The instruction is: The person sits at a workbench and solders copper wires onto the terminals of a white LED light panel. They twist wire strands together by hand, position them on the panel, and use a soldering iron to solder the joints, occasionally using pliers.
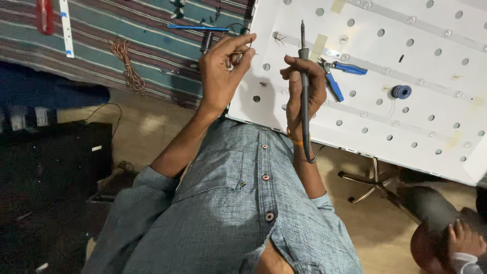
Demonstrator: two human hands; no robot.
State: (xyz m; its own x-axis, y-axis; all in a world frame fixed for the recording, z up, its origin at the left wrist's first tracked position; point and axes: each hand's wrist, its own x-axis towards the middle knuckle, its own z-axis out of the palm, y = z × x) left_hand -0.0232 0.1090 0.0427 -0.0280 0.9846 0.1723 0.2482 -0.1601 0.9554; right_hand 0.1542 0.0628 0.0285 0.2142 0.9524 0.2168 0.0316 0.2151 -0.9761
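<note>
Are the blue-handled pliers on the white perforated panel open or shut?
Open: the blue-handled pliers lie on the white perforated panel with their two handles spread apart in a V.

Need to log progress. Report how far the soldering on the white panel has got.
Done: LED strips lie taped on the white panel. In hand: the right hand holds the soldering iron tip up, the left hand pinches thin wire. Left: neither touches the panel; blue cutters and solder spool lie unused.
</note>
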